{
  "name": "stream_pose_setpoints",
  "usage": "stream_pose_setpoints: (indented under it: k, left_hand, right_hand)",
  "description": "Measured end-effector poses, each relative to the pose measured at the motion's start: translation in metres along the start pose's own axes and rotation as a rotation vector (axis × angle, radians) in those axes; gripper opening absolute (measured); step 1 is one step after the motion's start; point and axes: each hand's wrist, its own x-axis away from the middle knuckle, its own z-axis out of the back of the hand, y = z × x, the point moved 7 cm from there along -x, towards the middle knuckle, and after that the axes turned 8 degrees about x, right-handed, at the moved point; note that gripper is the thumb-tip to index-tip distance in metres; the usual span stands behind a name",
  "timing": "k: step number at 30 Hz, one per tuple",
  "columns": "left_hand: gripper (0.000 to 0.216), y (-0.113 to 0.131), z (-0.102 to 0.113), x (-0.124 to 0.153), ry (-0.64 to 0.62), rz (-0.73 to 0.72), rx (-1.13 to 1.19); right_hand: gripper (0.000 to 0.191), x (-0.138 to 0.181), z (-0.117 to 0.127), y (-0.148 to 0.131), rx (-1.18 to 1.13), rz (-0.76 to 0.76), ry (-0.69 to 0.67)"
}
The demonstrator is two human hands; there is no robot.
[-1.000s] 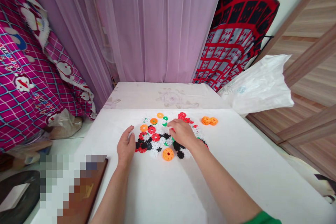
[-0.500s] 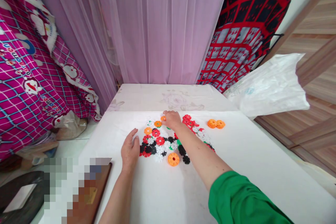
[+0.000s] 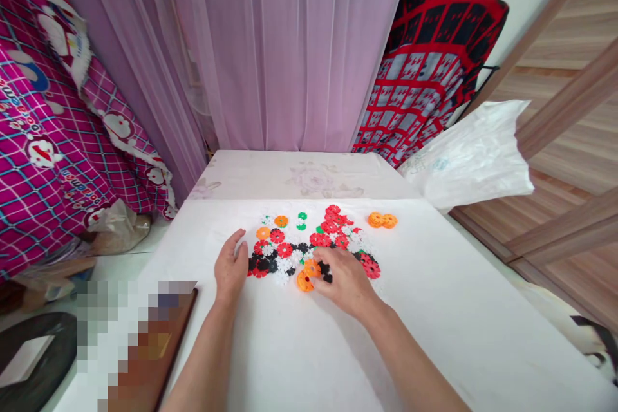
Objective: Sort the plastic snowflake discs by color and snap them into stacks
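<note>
Right hand [image 3: 346, 277]: one orange notched plastic-looking disc [image 3: 312, 266] pinched between thumb and fingers, lower centre of frame, overlapping a round orange disc stack [image 3: 302, 282]; contact unclear. Stacking judged in hand; level alignment called for. Left hand [image 3: 230, 268], left of centre: thumb and fingers parted, nothing grasped.

The surface [image 3: 463, 296] is plain white over its near part, with a pale flower-patterned cloth [image 3: 261, 175] along its far end. Small notched discs [image 3: 284, 250] lie spread over the middle, many overlapping: black discs [image 3: 262, 263] at the left, red discs [image 3: 333, 227] grouped toward the far right, two green discs [image 3: 302, 221] at the far side. An orange stack [image 3: 304, 282] rests at the near side; two orange piles [image 3: 382, 220] sit apart to the right.
</note>
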Motion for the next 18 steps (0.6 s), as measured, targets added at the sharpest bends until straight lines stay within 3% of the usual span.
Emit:
stream_pose_setpoints:
  k: [13, 18]
  left_hand:
    - [0.034, 0.004, 0.001, 0.001, -0.008, 0.018, -0.02]
    - [0.034, 0.004, 0.001, 0.002, -0.005, 0.014, -0.019]
  right_hand:
    - [0.03, 0.01, -0.009, -0.014, 0.151, 0.071, -0.061]
    - [0.02, -0.006, 0.0, -0.008, 0.131, 0.043, -0.045]
